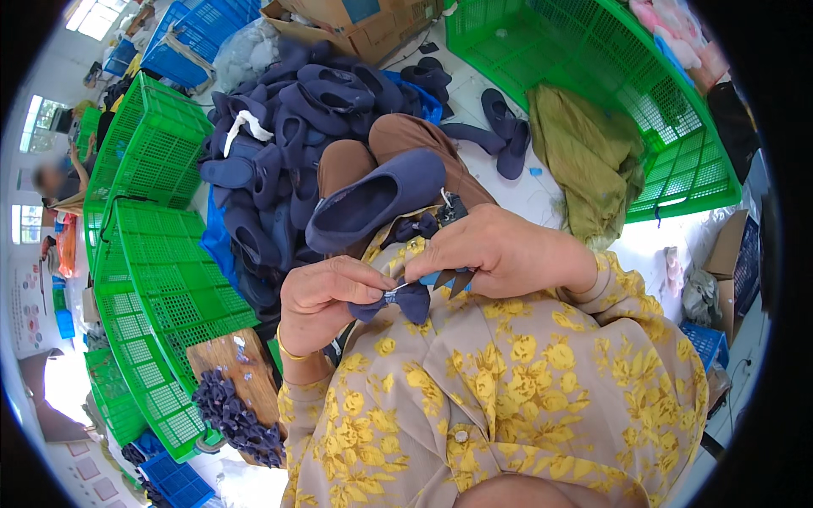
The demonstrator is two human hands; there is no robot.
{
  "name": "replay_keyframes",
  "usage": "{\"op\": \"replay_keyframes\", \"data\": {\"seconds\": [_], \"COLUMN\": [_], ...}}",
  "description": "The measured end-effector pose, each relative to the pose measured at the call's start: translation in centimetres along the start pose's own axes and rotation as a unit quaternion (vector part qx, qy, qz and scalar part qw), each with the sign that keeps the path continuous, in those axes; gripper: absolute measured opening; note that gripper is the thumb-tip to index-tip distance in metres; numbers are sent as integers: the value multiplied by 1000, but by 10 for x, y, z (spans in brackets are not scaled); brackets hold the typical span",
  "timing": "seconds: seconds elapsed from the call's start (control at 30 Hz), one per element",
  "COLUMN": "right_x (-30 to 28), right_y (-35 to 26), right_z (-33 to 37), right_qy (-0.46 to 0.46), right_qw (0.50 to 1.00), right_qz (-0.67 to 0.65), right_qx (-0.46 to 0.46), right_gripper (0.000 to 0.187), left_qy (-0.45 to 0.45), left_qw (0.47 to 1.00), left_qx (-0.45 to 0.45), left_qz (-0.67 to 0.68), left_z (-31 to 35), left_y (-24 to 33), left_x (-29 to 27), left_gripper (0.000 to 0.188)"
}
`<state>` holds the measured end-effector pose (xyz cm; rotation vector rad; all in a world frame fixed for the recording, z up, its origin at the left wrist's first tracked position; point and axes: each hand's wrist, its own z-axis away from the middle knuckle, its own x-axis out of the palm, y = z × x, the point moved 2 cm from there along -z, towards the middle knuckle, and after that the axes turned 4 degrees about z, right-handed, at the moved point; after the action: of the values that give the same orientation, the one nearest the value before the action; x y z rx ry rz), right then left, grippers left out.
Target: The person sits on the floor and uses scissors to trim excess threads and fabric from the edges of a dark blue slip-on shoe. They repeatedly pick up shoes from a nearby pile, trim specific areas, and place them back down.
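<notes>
My left hand (326, 296) is closed, its thumb and finger pinching a small navy fabric bow (412, 303) in front of my chest. A thin pale line, needle or thread, crosses the bow at the fingertips; I cannot tell which. My right hand (504, 254) is closed around thread snips (453, 281), whose dark pointed blades stick out below the fingers. Its thumb and forefinger are pressed together just above the bow. A navy slip-on shoe (377, 199) rests on my brown-trousered knees, beyond both hands. Between shoe and right hand lies a second dark bow (412, 227).
A large heap of navy shoes (288, 127) lies beyond my knees. Green plastic crates (169, 279) stand at the left, another (677, 110) at the right. Small navy bows (237, 415) pile on a wooden board (246, 364). An olive cloth (584, 152) drapes beside the right crate.
</notes>
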<state>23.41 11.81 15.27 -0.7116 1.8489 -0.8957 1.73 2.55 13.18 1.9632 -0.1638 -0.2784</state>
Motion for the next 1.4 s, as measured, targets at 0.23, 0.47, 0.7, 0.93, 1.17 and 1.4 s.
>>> {"op": "replay_keyframes", "data": {"seconds": [0.23, 0.47, 0.7, 0.93, 1.17, 1.4], "right_x": [-2, -6, 3, 17, 24, 21], "right_y": [-3, -12, 2, 18, 16, 10], "right_z": [2, 4, 3, 7, 13, 17], "right_qy": [-29, -81, -72, -72, -55, -65], "right_qw": [998, 995, 995, 982, 977, 992], "right_qz": [23, 44, -45, -176, -204, -103], "right_qx": [-58, -39, -50, 8, 31, 29], "right_gripper": [52, 37, 42, 45, 45, 56], "left_qy": [-34, -105, -98, -40, -14, -18], "left_qw": [999, 990, 988, 990, 991, 991], "left_qx": [-3, -8, -7, -5, -13, -56], "left_qz": [30, 97, 118, 135, 134, 123], "left_z": [-2, -2, 0, 3, 8, 15], "left_y": [4, -2, -7, -8, -9, -11], "left_x": [5, 4, 7, 15, 23, 21], "left_gripper": [16, 29, 28, 25, 21, 16]}}
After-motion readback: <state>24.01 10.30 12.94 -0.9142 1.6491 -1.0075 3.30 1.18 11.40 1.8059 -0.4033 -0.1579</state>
